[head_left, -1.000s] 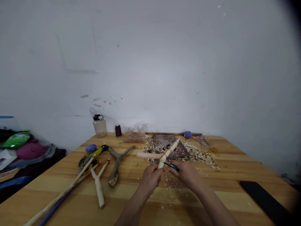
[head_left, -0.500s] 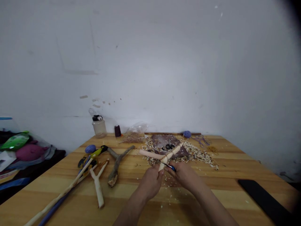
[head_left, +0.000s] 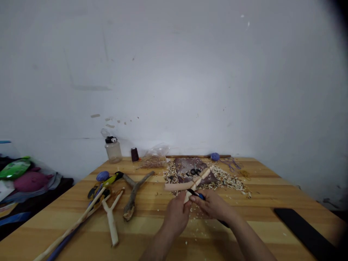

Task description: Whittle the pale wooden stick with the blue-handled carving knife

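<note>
A pale, peeled Y-shaped branch (head_left: 200, 177) is held over the table, its two arms pointing away from me. My left hand (head_left: 176, 212) is closed around its lower end. In my right hand (head_left: 213, 204) is a carving knife (head_left: 200, 196) with a blue and black handle, its blade against the wood just below the fork. The right thumb presses close to the blade. Beyond the fork, black scissors (head_left: 193, 172) lie on a brown sheet (head_left: 185, 164) among heaped wood shavings (head_left: 228, 179).
At left lie a peeled forked stick (head_left: 111, 219), a bark-covered forked branch (head_left: 133, 195), long sticks (head_left: 65, 233) and purple yarn (head_left: 103, 176). Along the wall stand a bottle (head_left: 113, 151), a dark thread spool (head_left: 134, 154) and a bag of rubber bands (head_left: 154, 159). A black slab (head_left: 301, 230) lies right.
The forked branch has turned slightly, its left arm now lower. My right hand has rolled, bringing the thumb onto the wood and the knife handle's end into view. The view has shifted a little.
</note>
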`<state>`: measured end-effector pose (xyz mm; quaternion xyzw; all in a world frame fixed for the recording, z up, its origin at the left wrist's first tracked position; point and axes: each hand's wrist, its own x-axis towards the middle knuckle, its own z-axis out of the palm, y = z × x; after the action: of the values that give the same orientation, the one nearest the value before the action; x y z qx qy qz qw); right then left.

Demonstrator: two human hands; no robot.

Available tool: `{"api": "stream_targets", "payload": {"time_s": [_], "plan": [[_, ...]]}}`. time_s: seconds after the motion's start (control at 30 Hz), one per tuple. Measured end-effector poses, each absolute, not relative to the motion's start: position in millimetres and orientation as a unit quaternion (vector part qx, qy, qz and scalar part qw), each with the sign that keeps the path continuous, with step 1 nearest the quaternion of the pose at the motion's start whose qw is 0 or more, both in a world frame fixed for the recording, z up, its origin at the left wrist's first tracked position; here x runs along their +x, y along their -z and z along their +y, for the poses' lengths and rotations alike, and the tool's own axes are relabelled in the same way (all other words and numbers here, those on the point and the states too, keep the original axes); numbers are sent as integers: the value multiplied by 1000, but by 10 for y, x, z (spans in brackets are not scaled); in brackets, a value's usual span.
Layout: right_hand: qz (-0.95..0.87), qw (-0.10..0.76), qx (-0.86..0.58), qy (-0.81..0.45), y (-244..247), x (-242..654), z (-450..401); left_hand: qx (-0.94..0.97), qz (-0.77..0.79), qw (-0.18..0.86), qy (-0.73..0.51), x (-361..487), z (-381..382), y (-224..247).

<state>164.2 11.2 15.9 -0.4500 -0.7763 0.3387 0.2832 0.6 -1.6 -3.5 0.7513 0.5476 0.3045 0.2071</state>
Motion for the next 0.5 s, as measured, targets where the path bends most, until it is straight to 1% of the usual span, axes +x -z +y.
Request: {"api": "stream_targets", "payload": {"time_s": [0.07,0.1,0.17,0.23,0.3,0.5], "plan": [[-763,263,-433,-402,-217,1705,83,725,502,298,-366,5,8,73],[-758,273,-425,-414,-242,1728,74,701,484,353,-387,2,22,88],[-750,313,-423,-400,-270,1749,78,647,459,452,-409,-9,46,106],[-744,355,-435,-361,-261,1733,102,608,445,505,-422,-19,60,107],[-736,378,-453,-333,-222,1686,131,595,445,509,-435,-24,66,99],[-702,419,-490,-302,-69,1469,165,604,484,461,-434,3,64,75]]}}
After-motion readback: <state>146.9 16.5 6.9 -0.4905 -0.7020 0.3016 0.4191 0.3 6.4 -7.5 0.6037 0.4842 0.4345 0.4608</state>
